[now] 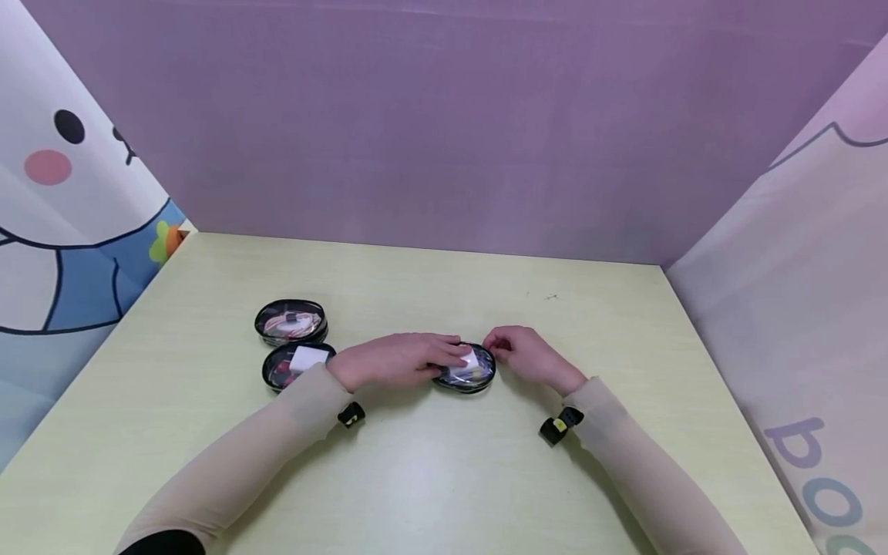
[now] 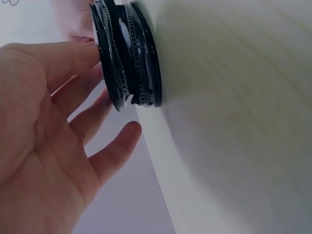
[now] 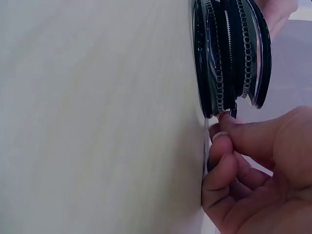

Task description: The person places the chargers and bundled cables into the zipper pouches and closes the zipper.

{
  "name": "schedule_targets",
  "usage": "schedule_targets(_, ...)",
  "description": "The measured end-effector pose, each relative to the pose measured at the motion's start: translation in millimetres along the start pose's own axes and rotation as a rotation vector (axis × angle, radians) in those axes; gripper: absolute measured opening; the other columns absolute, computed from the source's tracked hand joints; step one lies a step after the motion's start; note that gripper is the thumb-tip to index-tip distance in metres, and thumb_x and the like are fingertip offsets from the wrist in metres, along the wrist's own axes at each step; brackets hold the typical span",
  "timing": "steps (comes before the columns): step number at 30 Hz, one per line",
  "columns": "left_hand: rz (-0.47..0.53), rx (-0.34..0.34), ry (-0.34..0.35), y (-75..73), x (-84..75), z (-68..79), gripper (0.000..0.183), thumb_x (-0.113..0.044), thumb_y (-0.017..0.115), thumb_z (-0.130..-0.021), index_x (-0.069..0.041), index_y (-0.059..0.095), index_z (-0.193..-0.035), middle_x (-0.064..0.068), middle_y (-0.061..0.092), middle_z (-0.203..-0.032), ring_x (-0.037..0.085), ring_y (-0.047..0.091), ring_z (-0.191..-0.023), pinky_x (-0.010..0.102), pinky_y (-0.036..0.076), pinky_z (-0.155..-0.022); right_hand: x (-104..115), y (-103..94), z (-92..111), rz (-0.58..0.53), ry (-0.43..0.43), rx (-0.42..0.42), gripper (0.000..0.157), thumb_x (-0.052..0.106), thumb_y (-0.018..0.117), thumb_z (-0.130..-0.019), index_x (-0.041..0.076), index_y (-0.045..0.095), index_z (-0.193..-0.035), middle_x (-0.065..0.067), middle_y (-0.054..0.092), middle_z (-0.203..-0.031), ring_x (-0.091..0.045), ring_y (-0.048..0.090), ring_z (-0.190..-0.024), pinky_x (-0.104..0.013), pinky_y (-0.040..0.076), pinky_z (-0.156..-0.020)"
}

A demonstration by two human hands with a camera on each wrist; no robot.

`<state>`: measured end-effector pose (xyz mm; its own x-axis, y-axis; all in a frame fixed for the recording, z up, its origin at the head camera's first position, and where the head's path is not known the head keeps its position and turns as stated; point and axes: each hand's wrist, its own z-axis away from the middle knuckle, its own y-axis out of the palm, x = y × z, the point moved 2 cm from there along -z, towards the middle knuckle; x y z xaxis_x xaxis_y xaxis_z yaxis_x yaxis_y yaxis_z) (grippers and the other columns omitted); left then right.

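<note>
A small oval zippered pouch (image 1: 469,375) with a clear top and black trim lies on the table, a white item and other contents showing through it. My left hand (image 1: 405,358) rests its fairly straight fingers on the pouch's top; in the left wrist view, its thumb stands apart from the pouch's side. At the pouch's right end, my right hand (image 1: 523,353) pinches the zipper pull (image 3: 233,110) between thumb and index finger, the other fingers curled. The black zipper (image 3: 229,44) along the side looks closed where it shows.
Two similar oval pouches sit to the left: one with a pinkish coiled cable (image 1: 291,322), the nearer one with a white block (image 1: 307,358) on or in it, partly behind my left forearm. A purple partition (image 1: 444,139) stands along the table's (image 1: 430,478) back edge.
</note>
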<state>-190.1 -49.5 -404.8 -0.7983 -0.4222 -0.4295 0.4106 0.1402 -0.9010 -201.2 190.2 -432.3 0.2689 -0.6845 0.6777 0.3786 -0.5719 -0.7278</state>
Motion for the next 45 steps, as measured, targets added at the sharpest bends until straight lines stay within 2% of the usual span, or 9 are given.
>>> schedule_targets(5,-0.033,0.011,0.014,-2.5,-0.1,-1.0,0.039,-0.015,0.056,-0.101,-0.016,0.059,-0.14,-0.005,0.043,-0.153,0.018,0.032,-0.145,0.037,0.029,-0.116,0.0,-0.2,-0.1,-0.02,0.008,-0.012,0.016,-0.002,0.063,-0.094,0.011,0.073,-0.098,0.0,0.07,-0.096,-0.016,0.062,-0.09,-0.038,0.052,-0.086)
schedule_targets(10,-0.054,0.004,0.023,-6.2,-2.5,-4.0,0.044,-0.029,0.072,-0.093,-0.015,0.065,-0.134,-0.002,0.049,-0.148,0.029,0.038,-0.142,0.039,0.03,-0.115,-2.4,2.2,-4.5,-0.088,0.01,-0.002,0.016,0.0,0.063,-0.096,0.012,0.073,-0.098,0.002,0.068,-0.083,-0.014,0.06,-0.071,-0.031,0.052,-0.068)
schedule_targets(15,-0.13,0.003,0.037,-9.9,-6.0,-6.4,0.046,-0.03,0.08,-0.085,-0.021,0.069,-0.129,-0.001,0.053,-0.145,0.026,0.045,-0.137,0.04,0.037,-0.111,-2.5,3.1,-6.7,-0.151,0.033,-0.007,0.016,0.0,0.06,-0.098,0.008,0.073,-0.096,-0.001,0.065,-0.075,-0.015,0.058,-0.062,-0.029,0.051,-0.058)
schedule_targets(21,-0.21,0.023,0.027,-7.9,-4.7,-6.9,0.046,-0.035,0.079,-0.085,-0.027,0.069,-0.129,-0.004,0.052,-0.145,0.021,0.052,-0.13,0.04,0.047,-0.101,-2.5,1.4,-1.4,-0.194,0.062,0.012,0.017,0.002,0.057,-0.1,0.009,0.07,-0.092,-0.006,0.065,-0.073,-0.018,0.061,-0.062,-0.028,0.052,-0.056)
schedule_targets(26,-0.217,0.015,0.02,-6.4,-6.0,-6.3,0.043,-0.033,0.08,-0.085,-0.027,0.071,-0.126,-0.003,0.054,-0.143,0.017,0.063,-0.115,0.039,0.053,-0.091,-3.6,2.1,3.9,-0.284,0.094,0.068,0.016,0.004,0.051,-0.103,0.007,0.063,-0.093,-0.01,0.067,-0.076,-0.023,0.066,-0.063,-0.033,0.055,-0.057)
schedule_targets(31,-0.231,0.008,0.018,-4.8,-8.2,-6.3,0.042,-0.033,0.08,-0.085,-0.027,0.071,-0.126,-0.005,0.054,-0.143,0.016,0.067,-0.106,0.038,0.054,-0.086,-4.7,1.7,6.8,-0.33,0.107,0.099,0.015,0.004,0.048,-0.104,0.006,0.059,-0.095,-0.012,0.068,-0.078,-0.025,0.068,-0.066,-0.036,0.057,-0.061)
schedule_targets(45,-0.229,0.035,-0.038,-1.6,-7.7,-6.4,0.043,-0.034,0.076,-0.088,-0.033,0.068,-0.13,-0.01,0.05,-0.146,0.016,0.063,-0.114,0.04,0.053,-0.086,-11.4,1.0,13.8,-0.35,0.117,0.13,0.014,0.002,0.044,-0.105,0.003,0.054,-0.095,-0.012,0.068,-0.08,-0.026,0.069,-0.071,-0.038,0.057,-0.064)
